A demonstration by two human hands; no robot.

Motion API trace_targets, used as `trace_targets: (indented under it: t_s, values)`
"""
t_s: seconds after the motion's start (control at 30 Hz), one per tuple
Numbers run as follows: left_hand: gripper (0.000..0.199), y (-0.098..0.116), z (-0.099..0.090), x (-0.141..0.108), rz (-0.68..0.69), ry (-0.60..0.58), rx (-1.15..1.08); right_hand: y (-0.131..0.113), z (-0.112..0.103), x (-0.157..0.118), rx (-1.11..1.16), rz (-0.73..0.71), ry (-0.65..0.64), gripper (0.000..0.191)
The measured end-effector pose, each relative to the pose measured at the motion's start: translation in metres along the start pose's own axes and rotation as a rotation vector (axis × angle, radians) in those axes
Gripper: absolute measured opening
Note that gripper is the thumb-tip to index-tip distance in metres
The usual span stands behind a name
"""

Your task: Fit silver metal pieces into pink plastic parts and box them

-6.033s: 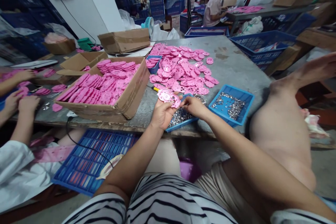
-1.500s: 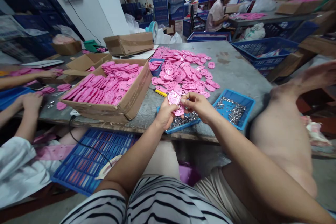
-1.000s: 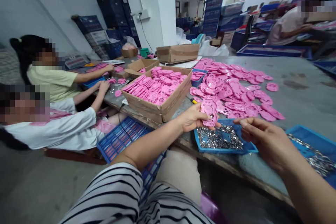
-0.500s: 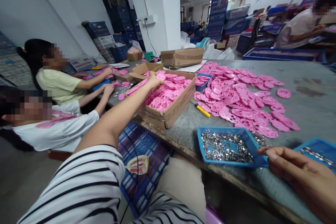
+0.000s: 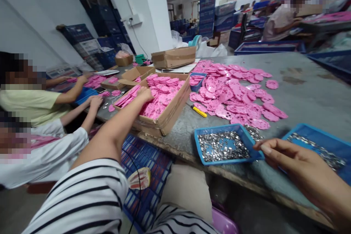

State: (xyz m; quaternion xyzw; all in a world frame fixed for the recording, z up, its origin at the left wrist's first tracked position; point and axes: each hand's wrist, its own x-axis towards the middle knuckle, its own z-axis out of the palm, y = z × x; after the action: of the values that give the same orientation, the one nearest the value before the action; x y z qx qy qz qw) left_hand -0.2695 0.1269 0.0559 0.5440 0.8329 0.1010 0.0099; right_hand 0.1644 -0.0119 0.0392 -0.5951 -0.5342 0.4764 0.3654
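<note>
Pink pieces [image 5: 166, 97], head view: packed in rows in an open cardboard box [image 5: 177, 106], left of centre on the grey table [image 5: 309, 98]. More of the same in a loose pile [image 5: 233, 93] right of the box, lying flat, overlapping, a few single ones at the right edge.

Left hand [image 5: 144, 95]: inside the box, over its left part, at the pieces. Fingers partly hidden, can't tell whether they grip one.

Right hand [image 5: 290, 155]: raised at the near right, by the right end of the near blue tray [image 5: 230, 161]. Thumb and index tips drawn together; too small to tell if anything sits between them.

Near blue tray: shallow, spread with small shiny metal parts [image 5: 226, 144], blue floor showing through in spots. Some loose metal bits [image 5: 253, 131] on the table just past its far right corner. Second blue tray [image 5: 325, 137] further right, also with metal parts, partly behind the right hand.

Yellow-handled tool [image 5: 200, 111] on the table between box and pile. Small blue bin [image 5: 197, 87] with pink pieces just right of the box's far corner. Two co-workers along the left side: yellow top [image 5: 33, 106], white top [image 5: 52, 148].
</note>
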Motion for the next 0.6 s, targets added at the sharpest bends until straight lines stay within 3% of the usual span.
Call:
trace_targets:
  t_s: [0.17, 0.27, 0.37, 0.43, 0.53, 0.6]
  values:
    - [0.023, 0.009, -0.008, -0.006, 0.088, -0.046, 0.157, -0.006, -0.023, 0.000, -0.052, -0.055, -0.015, 0.058]
    - [0.020, 0.031, -0.019, -0.005, 0.176, -0.021, 0.206, -0.007, -0.048, 0.009, -0.158, -0.089, -0.037, 0.056]
    - [0.032, 0.078, -0.021, -0.009, 0.330, 0.013, 0.187, -0.007, -0.069, 0.021, -0.357, -0.054, -0.005, 0.034]
    - [0.038, 0.121, -0.011, -0.018, 0.466, -0.012, 0.144, -0.006, -0.080, 0.026, -0.554, 0.006, 0.083, 0.018]
    - [0.039, 0.185, 0.021, -0.038, 0.619, -0.147, 0.106, 0.005, -0.103, 0.027, -0.681, 0.037, 0.311, 0.023]
    - [0.038, 0.218, 0.049, -0.053, 0.627, -0.217, 0.112, 0.025, -0.125, 0.025, -0.644, -0.012, 0.466, 0.023]
